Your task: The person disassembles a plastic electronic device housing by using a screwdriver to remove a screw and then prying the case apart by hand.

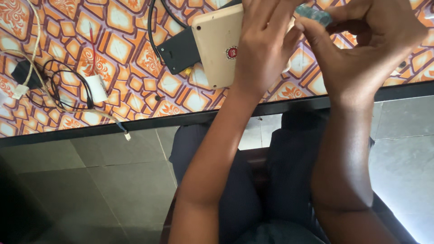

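My left hand [264, 43] grips the right side of a flat beige rectangular device [219, 45] with a small round red sticker, held just above the patterned table. My right hand [361, 43] is beside it, fingers pinched on a small grey-green object [314, 14] at the top edge of the view. The two hands touch near their fingertips. Most of the small object is hidden by my fingers.
A black box [180, 50] with a black cable lies left of the beige device. A white adapter [96, 87], a black plug [22, 72] and tangled white and black cords lie at the left. The table [135, 97] has an orange patterned cover; grey floor tiles lie below its edge.
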